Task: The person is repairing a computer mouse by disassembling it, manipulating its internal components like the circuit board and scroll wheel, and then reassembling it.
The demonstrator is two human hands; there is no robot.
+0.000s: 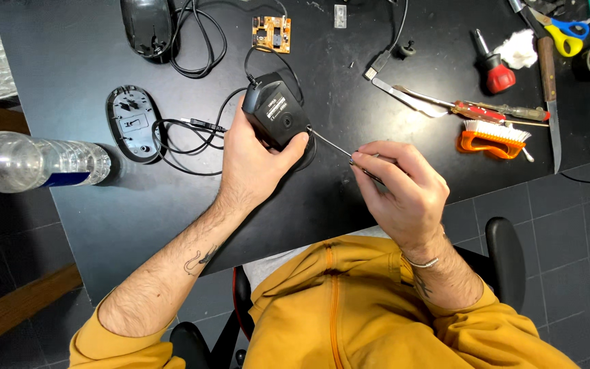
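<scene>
Black plastic computer mouse [276, 113], turned underside up, tilted on the black counter [90, 219], near the middle of its near half, cable running off from its far end. Gripped around its near-left side by the left hand [250, 160], fingers wrapped under, thumb pressed on the near edge. Met at its right near edge by the tip of a thin metal-shafted screwdriver [332, 145], long axis slanting from the mouse down and right into the right hand [397, 188]. Closed on the handle in a pinch, fingertips curled round it, just beside the mouse and lower right of it. Left hand nearer, touching; right hand apart, joined only through the shaft.

Beyond, to the left: an empty black mouse shell [131, 123] and a clear plastic bottle [35, 160]. Farther back: a small brown circuit board [272, 33]. Off right, well apart: an orange-backed brush [493, 139], a red-handled screwdriver [496, 72].
</scene>
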